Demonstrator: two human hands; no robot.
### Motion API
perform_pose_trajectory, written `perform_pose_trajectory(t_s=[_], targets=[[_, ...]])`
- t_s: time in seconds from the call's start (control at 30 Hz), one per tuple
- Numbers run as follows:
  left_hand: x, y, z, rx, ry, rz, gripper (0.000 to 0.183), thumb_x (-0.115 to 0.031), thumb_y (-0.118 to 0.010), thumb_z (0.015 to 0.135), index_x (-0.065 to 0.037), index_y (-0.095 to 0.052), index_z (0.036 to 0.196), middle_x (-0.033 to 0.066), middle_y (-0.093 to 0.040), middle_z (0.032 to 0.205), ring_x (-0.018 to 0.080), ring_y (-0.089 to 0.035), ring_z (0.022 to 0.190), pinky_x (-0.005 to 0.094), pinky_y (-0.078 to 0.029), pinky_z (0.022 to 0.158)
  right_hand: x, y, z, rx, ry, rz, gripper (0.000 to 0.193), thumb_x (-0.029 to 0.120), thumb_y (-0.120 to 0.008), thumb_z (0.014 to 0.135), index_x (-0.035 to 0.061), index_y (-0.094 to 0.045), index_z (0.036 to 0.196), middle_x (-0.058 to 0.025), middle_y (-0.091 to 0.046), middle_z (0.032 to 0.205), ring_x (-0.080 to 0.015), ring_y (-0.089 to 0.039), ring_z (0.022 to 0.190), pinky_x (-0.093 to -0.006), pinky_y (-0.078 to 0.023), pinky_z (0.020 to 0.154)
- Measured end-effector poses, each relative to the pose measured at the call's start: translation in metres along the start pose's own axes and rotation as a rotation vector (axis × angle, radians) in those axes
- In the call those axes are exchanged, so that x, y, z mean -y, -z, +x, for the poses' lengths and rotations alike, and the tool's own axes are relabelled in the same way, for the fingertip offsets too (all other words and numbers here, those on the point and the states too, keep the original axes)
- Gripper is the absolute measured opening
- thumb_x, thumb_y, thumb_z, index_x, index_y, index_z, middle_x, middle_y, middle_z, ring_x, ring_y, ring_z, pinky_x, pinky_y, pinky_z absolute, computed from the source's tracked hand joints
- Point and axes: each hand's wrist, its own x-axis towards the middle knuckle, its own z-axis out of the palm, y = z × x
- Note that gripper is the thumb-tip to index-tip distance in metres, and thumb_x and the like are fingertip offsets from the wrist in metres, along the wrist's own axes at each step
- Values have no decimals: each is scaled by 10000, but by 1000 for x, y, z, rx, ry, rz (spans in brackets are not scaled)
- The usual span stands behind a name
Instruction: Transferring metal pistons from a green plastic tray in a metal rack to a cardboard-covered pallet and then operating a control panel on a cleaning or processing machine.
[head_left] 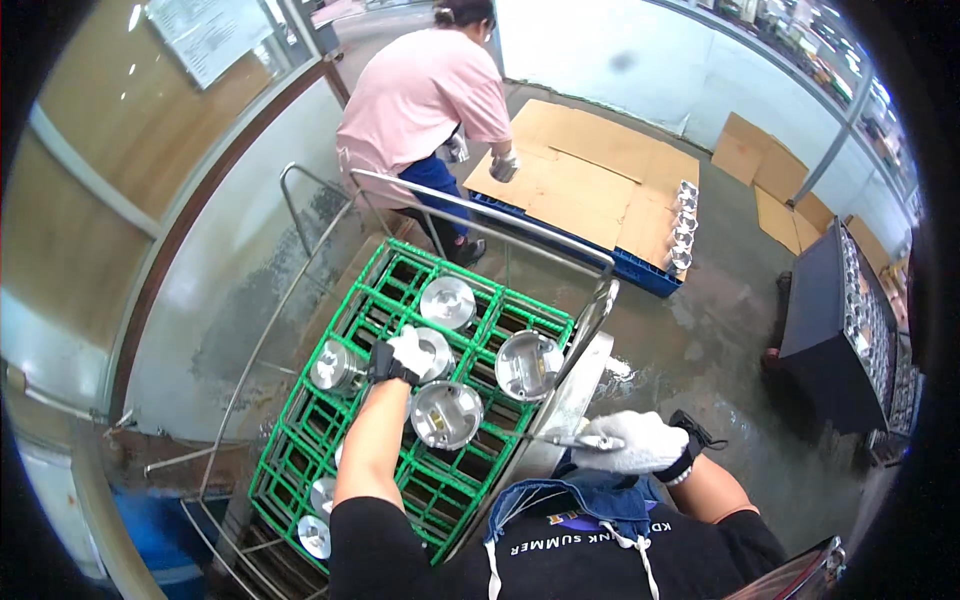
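My left hand point(406, 352), in a white glove, is closed on the left side of a silver piston point(436, 355) in a green wire rack point(480, 290). Close around it stand other pistons: one behind point(448, 303), one to the left point(336, 366), one in front point(447, 415) and one to the right point(529, 366). Beyond the rack's right edge, my gloved right hand point(640, 443) is closed around a silver air blow gun point(582, 441). Its thin nozzle points left toward the front piston, apart from it.
A metal cart rail point(480, 215) surrounds the rack. A person in pink point(425, 100) bends over a cardboard-topped blue pallet point(580, 170), where several pistons point(682, 228) stand in a row. A dark cart point(835, 320) bearing more parts stands right, near cardboard sheets point(765, 160).
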Motion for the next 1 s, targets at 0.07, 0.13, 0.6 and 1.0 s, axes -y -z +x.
perform_pose_trajectory(t_s=[0.07,0.13,0.6,1.0], targets=[[-1,11,5,67,-64,-96,659,-460,-734,692,-6,-555,1134,242,-675,1014,396,-663,951,464,-532,824,-17,-1,-11,23,-50,-38,378,517,-569,890,250,-661,1140,-135,-664,877,-351,-689,872,-434,-552,740],[-19,36,0,121,-45,-228,592,-397,-747,671,2,-580,1076,247,-663,1060,393,-642,1026,439,-520,872,-43,1,-14,116,-37,27,413,532,-597,877,229,-665,1150,-134,-691,920,-322,-697,818,-436,-557,721],[20,-35,35,45,109,-603,596,-108,-748,628,5,-563,1183,181,-635,1147,291,-620,1064,361,-498,896,-51,11,-7,235,-124,341,360,403,-695,868,112,-680,1080,-57,-689,880,-163,-664,744,-297,-534,702],[-35,52,6,108,-143,56,521,-393,-738,687,-43,-660,1063,210,-690,1052,358,-663,1001,436,-533,869,-59,-4,-8,133,38,244,363,451,-674,865,158,-676,1081,-67,-693,920,-247,-666,852,-335,-519,808]])
